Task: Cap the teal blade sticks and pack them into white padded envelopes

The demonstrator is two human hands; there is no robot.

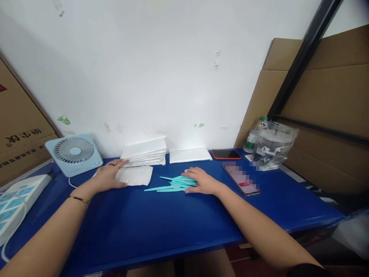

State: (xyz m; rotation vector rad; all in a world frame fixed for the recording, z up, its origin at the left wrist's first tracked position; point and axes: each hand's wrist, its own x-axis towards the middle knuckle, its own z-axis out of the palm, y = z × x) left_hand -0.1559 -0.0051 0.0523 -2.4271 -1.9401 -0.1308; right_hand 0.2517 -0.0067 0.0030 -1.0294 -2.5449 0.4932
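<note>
The teal sticks [175, 184] lie in a loose heap at the middle of the blue surface [161, 227], flat and fanned. Most of them run left to right, long axis roughly parallel to the front edge, with their thin pointed ends toward the left and their wider ends tucked under the right hand [201, 181]. That hand rests palm down on the right end of the heap, fingers spread flat and pressing on the sticks, not curled round any one of them.

The left hand [108, 175] lies palm down too, fingers open and stretched toward the right, its fingertips on the edge of a white pouch [135, 175] that lies flat just left of the sticks. The pouch is wider than it is deep, its long side also running left to right. I cannot tell whether the hand pinches the pouch or only touches it.

Behind the pouch, against the wall, sits a stack of white packets [145, 152], and beside it to the right a single flat white packet [189, 155]. A small pale blue fan [74, 153] stands at the left rear, tilted back, near the left hand. A power strip [17, 200] lies at the far left edge. To the right of the sticks, well clear of them, are two phones: one with an orange rim [226, 154] by the wall and one [241, 180] nearer, lying at a slant. A clear plastic bag [272, 148] and a bottle [253, 136] stand at the right rear, before a sheet of cardboard [325, 104].
</note>
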